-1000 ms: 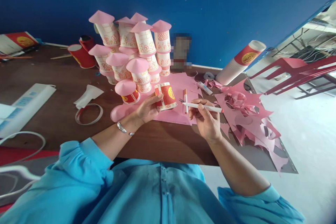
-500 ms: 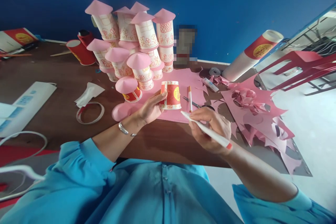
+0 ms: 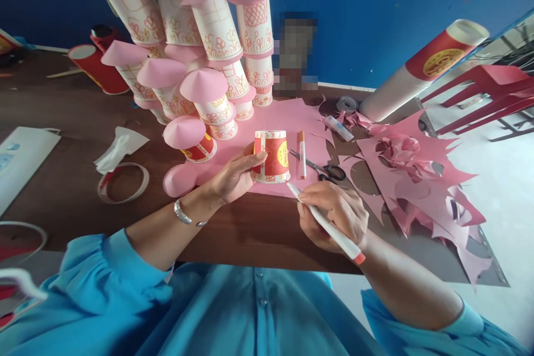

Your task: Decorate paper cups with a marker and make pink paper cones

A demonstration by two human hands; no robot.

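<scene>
My left hand [image 3: 237, 177] is closed around the left side of a red and white paper cup [image 3: 275, 157], held upside down with its wide rim low. Small red drawings run along its white bands. A white marker with a red end [image 3: 334, 229] is gripped in my right hand [image 3: 334, 214], its tip close to the cup's lower right rim; whether it touches I cannot tell. Behind that hand lie black-handled scissors [image 3: 327, 171] and an orange-capped marker [image 3: 302, 154] on pink paper [image 3: 287, 114]. A small cup with a pink cone roof [image 3: 186, 132] stands left of the held cup.
Stacked paper-cup towers with pink cone roofs [image 3: 211, 22] rise at the back. Pink paper scraps [image 3: 409, 161] spread over the right side near a tall stack of cups [image 3: 421, 72]. A tape roll [image 3: 346, 104] and a white ring [image 3: 144, 184] lie on the brown table [image 3: 233, 233].
The view has shifted closer to the table. The marker's tip has come nearer the cup's lower rim. Both hands keep their holds.
</scene>
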